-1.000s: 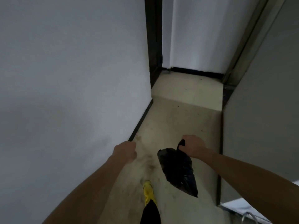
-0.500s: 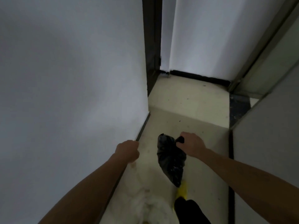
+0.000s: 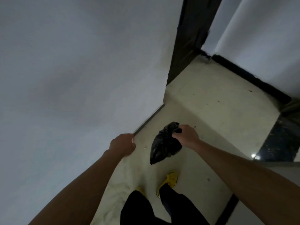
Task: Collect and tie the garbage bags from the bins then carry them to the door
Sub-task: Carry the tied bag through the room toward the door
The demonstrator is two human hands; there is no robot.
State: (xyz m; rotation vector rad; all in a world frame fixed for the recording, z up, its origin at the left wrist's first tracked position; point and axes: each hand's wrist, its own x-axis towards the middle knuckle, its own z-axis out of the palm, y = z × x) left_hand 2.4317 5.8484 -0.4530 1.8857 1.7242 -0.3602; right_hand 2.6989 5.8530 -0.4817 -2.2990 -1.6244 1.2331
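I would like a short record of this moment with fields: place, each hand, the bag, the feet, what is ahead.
place: narrow corridor, white wall on the person's left, pale tiled floor
left hand: closed in a loose fist, holds nothing visible
right hand: gripping the gathered neck of the black garbage bag
bag: small, hanging off the floor
feet: yellow shoes, dark trousers
ahead: dark door frame past the wall's corner

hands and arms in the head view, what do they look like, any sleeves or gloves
Both arms are bare up to the frame edge: no sleeves in view. The left hand and right hand wear no gloves, and no watch, ring or band shows on either wrist. Each hand is curled into a fist shape.
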